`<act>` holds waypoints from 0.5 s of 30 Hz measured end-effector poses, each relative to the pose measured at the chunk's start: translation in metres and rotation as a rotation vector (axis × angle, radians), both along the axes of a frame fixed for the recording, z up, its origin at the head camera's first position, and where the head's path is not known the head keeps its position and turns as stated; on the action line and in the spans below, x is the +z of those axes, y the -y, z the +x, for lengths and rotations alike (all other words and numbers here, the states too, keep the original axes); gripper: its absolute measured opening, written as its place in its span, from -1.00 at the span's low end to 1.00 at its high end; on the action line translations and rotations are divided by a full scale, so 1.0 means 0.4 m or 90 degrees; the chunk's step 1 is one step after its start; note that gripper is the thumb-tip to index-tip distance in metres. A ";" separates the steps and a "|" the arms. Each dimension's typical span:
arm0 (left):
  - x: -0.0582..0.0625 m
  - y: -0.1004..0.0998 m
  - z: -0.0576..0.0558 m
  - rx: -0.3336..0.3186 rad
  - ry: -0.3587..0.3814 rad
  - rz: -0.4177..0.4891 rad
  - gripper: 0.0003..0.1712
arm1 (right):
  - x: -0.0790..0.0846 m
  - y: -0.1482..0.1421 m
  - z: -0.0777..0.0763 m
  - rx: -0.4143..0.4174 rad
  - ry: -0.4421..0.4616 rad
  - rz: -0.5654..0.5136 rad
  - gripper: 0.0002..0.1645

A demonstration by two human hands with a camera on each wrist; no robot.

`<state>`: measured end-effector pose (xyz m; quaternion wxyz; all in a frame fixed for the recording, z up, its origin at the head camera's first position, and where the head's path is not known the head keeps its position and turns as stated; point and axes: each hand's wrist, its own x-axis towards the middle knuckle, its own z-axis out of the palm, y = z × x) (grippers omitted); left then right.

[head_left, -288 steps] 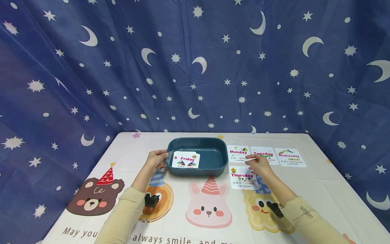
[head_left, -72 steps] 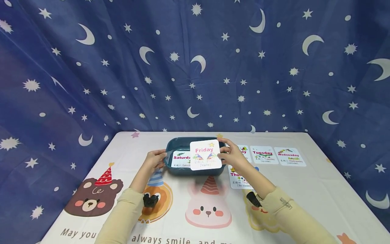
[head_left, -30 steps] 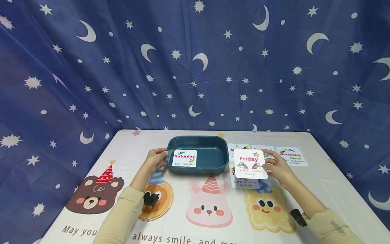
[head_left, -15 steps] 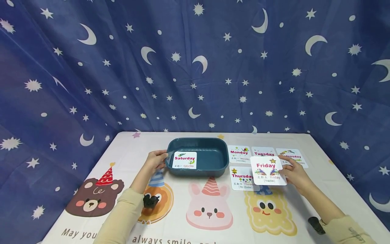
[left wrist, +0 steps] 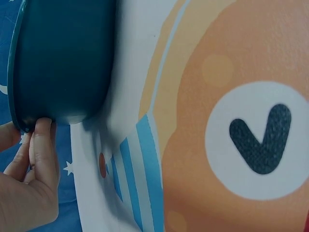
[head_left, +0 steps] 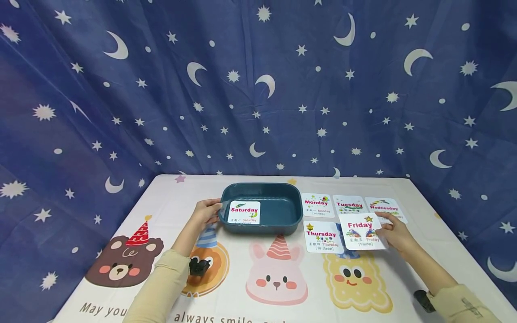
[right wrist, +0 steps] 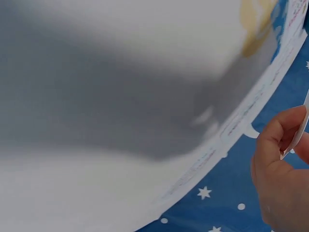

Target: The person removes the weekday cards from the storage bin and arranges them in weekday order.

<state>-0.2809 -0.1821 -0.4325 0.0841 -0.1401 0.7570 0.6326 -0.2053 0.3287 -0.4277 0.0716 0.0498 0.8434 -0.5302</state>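
My left hand pinches the left rim of a dark teal plastic bin, fingers beneath and thumb above in the left wrist view. Inside that bin lies a Saturday card. In my right hand is a square white Friday card, pinched by its right edge between thumb and fingers. It sits just right of the Thursday card and overlaps the lower edges of the Tuesday card and Wednesday card in the head view. The right wrist view shows only a sliver of the held card.
A Monday card lies flat beside the bin's right end, starting the back row. The white tablecloth carries printed animals and food faces. A blue curtain with moons and stars hangs behind the table's back edge.
The right hand took the Friday card out of the bin, uncovering the Saturday card, and carried it right past Thursday, lowering it. The left hand stays on the bin's rim.
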 end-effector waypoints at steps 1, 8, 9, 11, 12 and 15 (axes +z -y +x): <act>-0.001 0.001 0.000 -0.001 -0.001 0.001 -0.57 | -0.002 -0.002 -0.001 -0.002 0.005 0.001 -0.24; 0.010 -0.008 0.002 0.013 0.016 -0.016 -0.55 | -0.033 -0.024 -0.025 -0.010 0.027 -0.004 -0.31; 0.009 -0.009 0.002 0.015 0.017 -0.016 -0.55 | -0.037 -0.025 -0.028 -0.013 0.031 -0.003 -0.31; 0.008 -0.009 0.000 0.014 0.017 -0.017 -0.55 | -0.041 -0.027 -0.032 -0.018 0.040 0.001 -0.32; 0.007 -0.008 -0.001 0.014 0.016 -0.016 -0.55 | -0.042 -0.027 -0.034 -0.021 0.045 0.005 -0.32; 0.001 -0.008 -0.003 0.015 0.012 -0.017 -0.56 | -0.035 -0.018 -0.035 -0.033 0.065 0.035 -0.21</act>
